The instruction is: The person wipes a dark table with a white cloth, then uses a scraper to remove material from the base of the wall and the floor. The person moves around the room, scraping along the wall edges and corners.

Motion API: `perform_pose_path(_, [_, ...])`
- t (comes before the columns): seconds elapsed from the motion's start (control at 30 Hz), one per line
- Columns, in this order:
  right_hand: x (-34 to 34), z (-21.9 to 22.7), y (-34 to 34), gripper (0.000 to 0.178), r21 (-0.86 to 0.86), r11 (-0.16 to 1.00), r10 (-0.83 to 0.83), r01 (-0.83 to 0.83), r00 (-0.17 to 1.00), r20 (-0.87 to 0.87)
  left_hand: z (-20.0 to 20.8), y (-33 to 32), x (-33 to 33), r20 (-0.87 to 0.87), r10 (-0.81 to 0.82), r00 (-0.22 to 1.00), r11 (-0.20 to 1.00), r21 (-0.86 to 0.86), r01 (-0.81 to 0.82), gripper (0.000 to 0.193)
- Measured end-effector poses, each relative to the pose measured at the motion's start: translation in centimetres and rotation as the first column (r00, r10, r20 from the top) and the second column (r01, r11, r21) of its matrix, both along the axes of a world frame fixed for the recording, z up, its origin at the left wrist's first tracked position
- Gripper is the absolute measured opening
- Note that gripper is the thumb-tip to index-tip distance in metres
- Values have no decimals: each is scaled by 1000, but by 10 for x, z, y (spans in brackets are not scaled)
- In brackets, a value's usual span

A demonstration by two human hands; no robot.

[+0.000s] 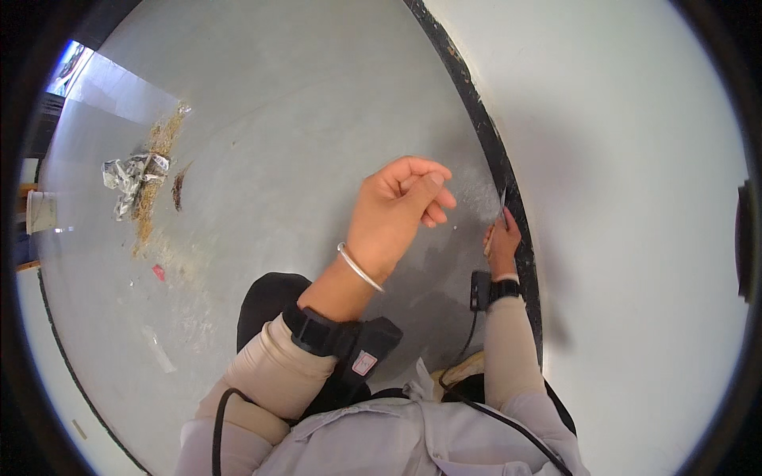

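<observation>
My right hand (pixel 503 242) grips a thin-bladed scraper (pixel 503 199) low beside the wall. Its narrow metal blade points away from me and lies along the black baseboard (pixel 486 127); from here I cannot tell whether the edge touches it. Most of the handle is covered by my fingers, with a tan bit showing below them. My left hand (pixel 397 194) hangs in the air over the grey floor, left of the wall. Its fingers are loosely curled, the thumb lies near the index finger, and nothing shows between them.
Pale dust (pixel 476 186) is scattered by the baseboard. At the far left, crumpled silvery plastic (pixel 131 181) lies with a strip of yellow-brown debris (pixel 144 210) and a red scrap (pixel 159 273). A white bucket (pixel 41 212) stands farther left. The white wall (pixel 635 238) rises on the right.
</observation>
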State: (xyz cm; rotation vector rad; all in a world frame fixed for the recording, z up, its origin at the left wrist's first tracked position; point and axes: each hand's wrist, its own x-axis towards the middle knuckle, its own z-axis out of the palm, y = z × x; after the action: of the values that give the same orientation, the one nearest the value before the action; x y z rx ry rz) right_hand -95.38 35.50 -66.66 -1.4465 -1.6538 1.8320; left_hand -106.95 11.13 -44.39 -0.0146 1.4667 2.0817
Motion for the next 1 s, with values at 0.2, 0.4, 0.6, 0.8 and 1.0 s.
perform_pose_path(0.2, [-15, 9, 29, 38, 1, 996, 93, -93, 996, 2, -3, 5, 2, -8, -31, 999, 999, 15, 31, 15])
perform_pose_path(0.4, [3, 20, 9, 38, -20, 999, 26, -25, 998, 59, -8, 1, -4, -3, 2, 1000, 1000, 26, -2, 15])
perform_pose_path(0.6, [4, 25, 10, 39, -43, 997, -55, 61, 992, 112, -6, 4, -2, 0, -9, 1000, 999, 54, 9, 14])
perform_pose_path(0.8, [26, 23, 4, 38, -30, 998, -47, 49, 997, 62, -3, -2, -6, 7, 0, 1000, 1000, -1, 0, 14])
perform_pose_path(1.0, [11, 17, 19, 41, -24, 1000, 11, -8, 995, 100, 2, -3, -2, 2, 13, 1000, 999, 32, -13, 14])
